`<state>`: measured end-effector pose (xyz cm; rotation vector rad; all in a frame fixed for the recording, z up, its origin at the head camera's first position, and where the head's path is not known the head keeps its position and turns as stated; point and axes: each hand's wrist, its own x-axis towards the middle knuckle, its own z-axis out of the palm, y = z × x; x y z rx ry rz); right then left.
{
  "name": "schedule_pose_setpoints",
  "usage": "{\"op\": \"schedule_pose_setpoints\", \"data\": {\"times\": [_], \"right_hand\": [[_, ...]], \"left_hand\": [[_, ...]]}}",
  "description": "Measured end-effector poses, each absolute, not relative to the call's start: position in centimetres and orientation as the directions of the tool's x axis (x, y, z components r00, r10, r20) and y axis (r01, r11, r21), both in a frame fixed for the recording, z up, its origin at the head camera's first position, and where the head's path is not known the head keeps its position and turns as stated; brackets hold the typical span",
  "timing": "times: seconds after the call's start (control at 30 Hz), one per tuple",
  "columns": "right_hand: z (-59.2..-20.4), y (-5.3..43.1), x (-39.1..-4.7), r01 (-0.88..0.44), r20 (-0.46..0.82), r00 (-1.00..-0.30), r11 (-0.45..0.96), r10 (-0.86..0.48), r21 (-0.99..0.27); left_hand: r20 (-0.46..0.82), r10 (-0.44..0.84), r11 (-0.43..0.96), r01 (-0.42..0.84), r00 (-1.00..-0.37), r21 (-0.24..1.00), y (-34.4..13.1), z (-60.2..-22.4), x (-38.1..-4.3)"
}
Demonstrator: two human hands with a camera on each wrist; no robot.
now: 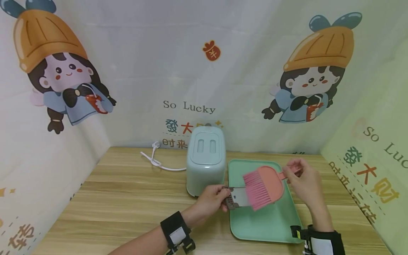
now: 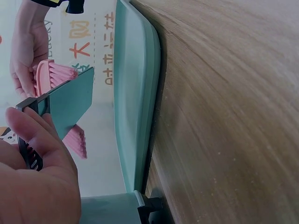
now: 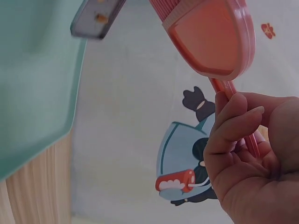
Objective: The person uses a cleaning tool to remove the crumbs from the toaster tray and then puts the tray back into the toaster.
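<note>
My left hand grips the slotted dark end of a flat, shiny crumb tray, thumb on top. My right hand pinches the thin handle of a pink hand brush. In the head view the brush's bristles overlap the metal plate's right end. From the left wrist, the plate looks tilted, with bristles showing on both sides of it. Small brownish spots show on the plate in the right wrist view. Both things are held up over a mint-green serving tray.
A mint-green toaster with two slots on its top stands left of the serving tray, just behind my left hand. Its white cord lies knotted on the wooden table. A printed cloth hangs behind the table and along its sides.
</note>
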<state>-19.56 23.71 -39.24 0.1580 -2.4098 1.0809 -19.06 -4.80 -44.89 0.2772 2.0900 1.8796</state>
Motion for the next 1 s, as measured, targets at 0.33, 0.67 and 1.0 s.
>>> {"op": "schedule_pose_setpoints", "data": {"times": [0.33,0.67,1.0], "right_hand": [[-39.1,25.1,-19.1,-0.248,0.495,-0.857,0.728,0.144,-0.64],[-37.8,22.5,-18.9,-0.38,0.544,-0.83,0.59,0.121,-0.712],[-38.5,20.5,-19.3,-0.396,0.535,-0.843,0.61,0.053,-0.686]], "left_hand": [[-0.116,0.359,0.137,-0.07,-0.926,0.988,-4.9,-45.0,-19.0],[-0.109,0.354,0.151,-0.058,-0.929,0.987,-4.5,-44.8,-19.1],[-0.101,0.345,0.15,-0.051,-0.933,0.987,-4.3,-44.4,-18.9]]}}
